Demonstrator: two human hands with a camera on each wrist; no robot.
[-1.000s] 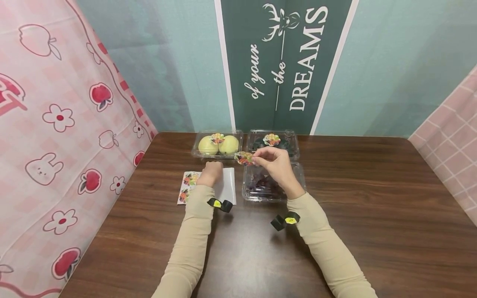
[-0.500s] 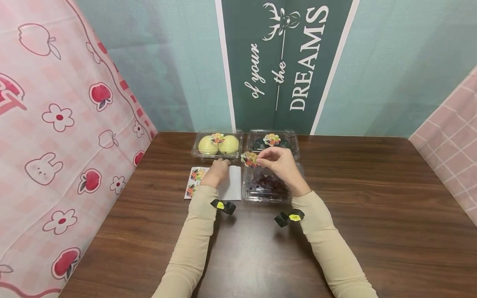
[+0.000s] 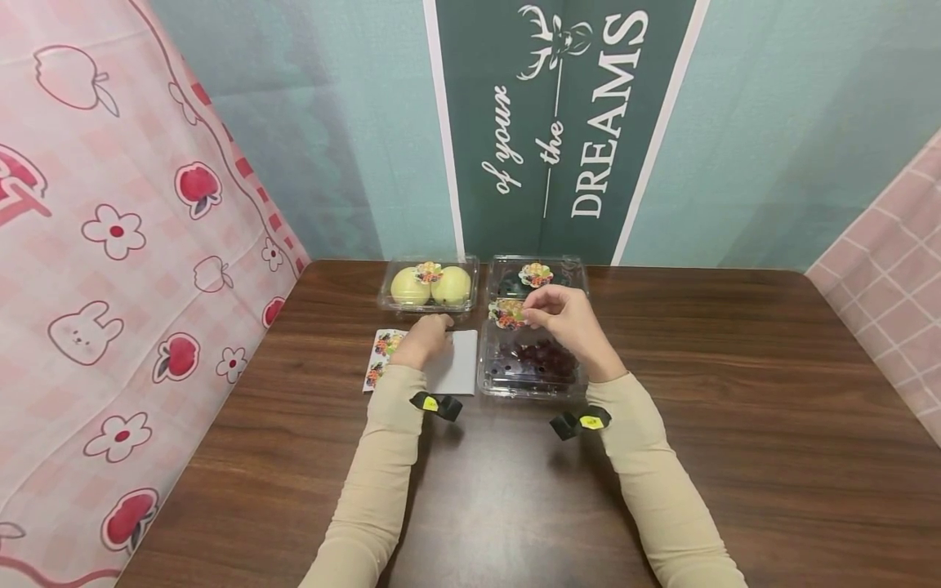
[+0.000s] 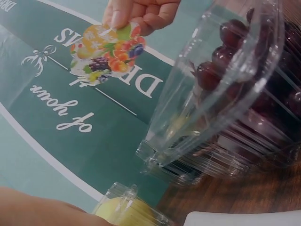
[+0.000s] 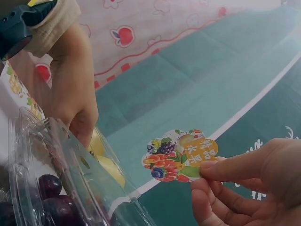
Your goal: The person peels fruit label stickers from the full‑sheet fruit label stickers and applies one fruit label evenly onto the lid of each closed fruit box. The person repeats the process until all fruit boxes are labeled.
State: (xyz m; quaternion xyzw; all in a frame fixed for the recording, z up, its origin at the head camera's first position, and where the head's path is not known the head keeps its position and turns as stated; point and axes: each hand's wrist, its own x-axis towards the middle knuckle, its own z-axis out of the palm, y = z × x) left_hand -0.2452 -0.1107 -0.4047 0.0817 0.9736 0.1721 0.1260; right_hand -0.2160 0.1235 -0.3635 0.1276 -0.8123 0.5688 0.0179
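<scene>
Between thumb and fingertips, my right hand [image 3: 569, 322] pinches a flower-shaped fruit sticker [image 3: 507, 314]. The right wrist view shows this sticker [image 5: 176, 155] with printed fruit and yellow lettering, held at one edge. In the head view it appears over the far part of a clear plastic box of grapes [image 3: 532, 367]; the left wrist view shows it apart from the lid. My left hand [image 3: 425, 339] rests at the far part of a white sticker sheet [image 3: 457, 371], left of the grapes. Its fingertips are partly hidden.
Behind the sheet stands a clear box with two pale yellow fruits [image 3: 451, 286], a fruit sticker [image 3: 429, 273] on its lid. Beside it, a clear box of dark fruit [image 3: 566, 280] bears another sticker. A fabric backdrop [image 3: 367, 163] rises behind the brown table [image 3: 720, 392].
The right hand has moved slightly right with the sticker, which now faces up over the grape box. The left hand and sheet shifted a little right, then nearly stopped.
</scene>
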